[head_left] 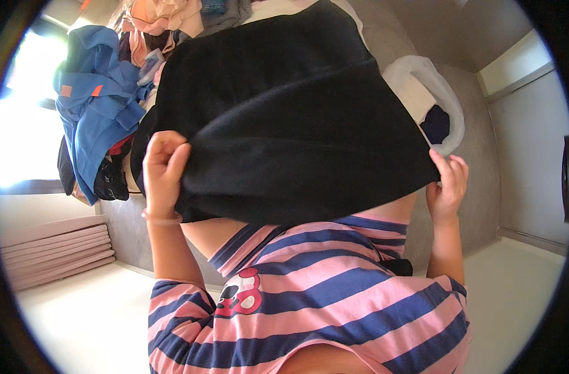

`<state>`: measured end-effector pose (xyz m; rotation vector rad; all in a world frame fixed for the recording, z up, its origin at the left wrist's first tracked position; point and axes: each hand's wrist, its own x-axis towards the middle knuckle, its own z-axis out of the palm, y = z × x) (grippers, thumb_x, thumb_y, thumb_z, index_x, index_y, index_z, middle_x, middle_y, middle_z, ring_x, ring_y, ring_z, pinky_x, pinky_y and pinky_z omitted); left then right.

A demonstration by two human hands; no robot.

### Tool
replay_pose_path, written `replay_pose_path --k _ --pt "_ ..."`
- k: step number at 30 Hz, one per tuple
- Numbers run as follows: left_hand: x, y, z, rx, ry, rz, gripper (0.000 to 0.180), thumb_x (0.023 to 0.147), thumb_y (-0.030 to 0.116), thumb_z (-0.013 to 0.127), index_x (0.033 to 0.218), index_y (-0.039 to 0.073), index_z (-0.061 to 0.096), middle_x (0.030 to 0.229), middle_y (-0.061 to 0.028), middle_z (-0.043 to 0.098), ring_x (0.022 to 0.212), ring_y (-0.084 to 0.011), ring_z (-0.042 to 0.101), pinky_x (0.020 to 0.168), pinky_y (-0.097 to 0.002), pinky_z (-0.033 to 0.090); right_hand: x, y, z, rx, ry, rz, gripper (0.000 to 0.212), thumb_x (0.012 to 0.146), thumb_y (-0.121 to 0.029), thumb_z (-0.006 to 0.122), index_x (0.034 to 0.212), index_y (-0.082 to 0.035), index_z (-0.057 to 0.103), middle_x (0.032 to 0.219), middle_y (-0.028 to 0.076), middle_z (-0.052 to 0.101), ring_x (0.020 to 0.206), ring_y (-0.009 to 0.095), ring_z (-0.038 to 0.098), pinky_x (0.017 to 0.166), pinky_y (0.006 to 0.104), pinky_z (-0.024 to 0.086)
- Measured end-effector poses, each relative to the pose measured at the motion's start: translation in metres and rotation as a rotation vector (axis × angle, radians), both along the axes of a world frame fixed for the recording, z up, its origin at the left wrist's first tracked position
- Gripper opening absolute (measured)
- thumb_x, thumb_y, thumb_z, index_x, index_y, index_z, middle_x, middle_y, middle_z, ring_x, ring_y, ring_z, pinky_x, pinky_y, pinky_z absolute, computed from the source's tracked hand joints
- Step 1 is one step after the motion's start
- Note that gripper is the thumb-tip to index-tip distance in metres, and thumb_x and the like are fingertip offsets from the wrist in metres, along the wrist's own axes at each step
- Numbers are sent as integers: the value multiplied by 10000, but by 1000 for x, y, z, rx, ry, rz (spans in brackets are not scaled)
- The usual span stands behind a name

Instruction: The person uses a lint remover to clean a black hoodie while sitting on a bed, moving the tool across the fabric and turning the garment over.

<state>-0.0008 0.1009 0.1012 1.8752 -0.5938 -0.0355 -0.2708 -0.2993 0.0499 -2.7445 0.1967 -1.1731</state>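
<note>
A large piece of black cloth [284,124], probably a garment though its kind does not show, is spread out in front of me over my lap. My left hand [165,165] pinches its near left edge, thumb against curled fingers. At the near right corner my right hand [448,181] grips the cloth between thumb and fingers. The fabric hangs fairly flat between both hands, with a faint crease running across it. Its far end reaches toward the clothes pile, and whatever lies beneath it is hidden.
A blue sweatshirt [100,93] lies heaped at the left, beside peach-coloured clothes [166,22] at the far left. To the right stands a whitish translucent bag [449,93] with a dark blue cloth [436,123] inside. Pink folded padding [57,252] sits below the bright window [23,118].
</note>
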Motion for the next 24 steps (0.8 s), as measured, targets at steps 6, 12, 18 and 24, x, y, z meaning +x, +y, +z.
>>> replay_pose_path --k 6,12,18,24 --pt "9 3 -96 251 157 250 183 901 168 770 934 10 683 719 14 607 669 -67 540 633 -210 451 -11 10 -14 187 534 133 429 766 -10 688 1186 -96 705 833 99 588 880 314 599 939 439 479" --pt "5 21 -105 179 102 242 234 921 186 744 1067 16 674 836 -11 648 746 -82 566 702 -222 472 28 0 28 327 590 177 211 859 -176 739 1011 -29 733 787 100 611 806 292 613 861 428 490" --pt "-14 32 -87 439 20 141 520 790 244 847 1214 42 623 919 -96 666 869 -224 640 822 -336 526 115 61 28 64 250 334 351 897 -191 698 1238 -110 678 1262 141 617 1213 351 570 1074 494 419" --pt "-13 15 -82 634 -95 148 458 825 261 820 1200 68 642 955 -117 683 895 -266 640 841 -367 506 157 39 -58 2 454 11 553 975 -445 564 1456 -174 519 1549 134 432 1458 322 354 1193 537 230"
